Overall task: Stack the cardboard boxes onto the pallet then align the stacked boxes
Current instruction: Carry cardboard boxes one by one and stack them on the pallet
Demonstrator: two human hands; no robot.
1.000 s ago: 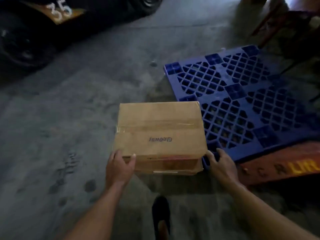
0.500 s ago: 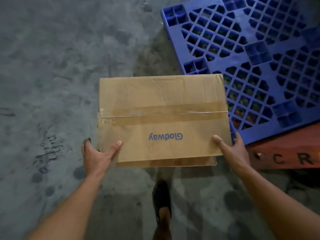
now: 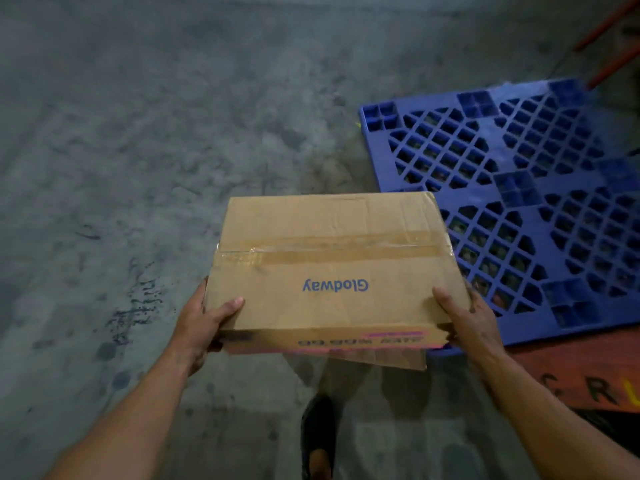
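Grey concrete floor, mottled and stained with dark splatter, filled the left of the view. The left hand gripped the near left corner of the cardboard box, thumb laid over the top face and fingers wrapped down the side. The box was held off the floor between both hands, its top sealed with a strip of clear tape and printed with the blue word "Glodway", upside down to the wearer. A loose flap hung below its near edge. Beneath it a dark shoe stood on the concrete. The right hand clamped the near right corner, thumb on top. To the right lay the blue pallet, a plastic lattice, bare; the box's right edge overlapped its near left side in the view. An orange painted strip with letters ran along the pallet's near edge.
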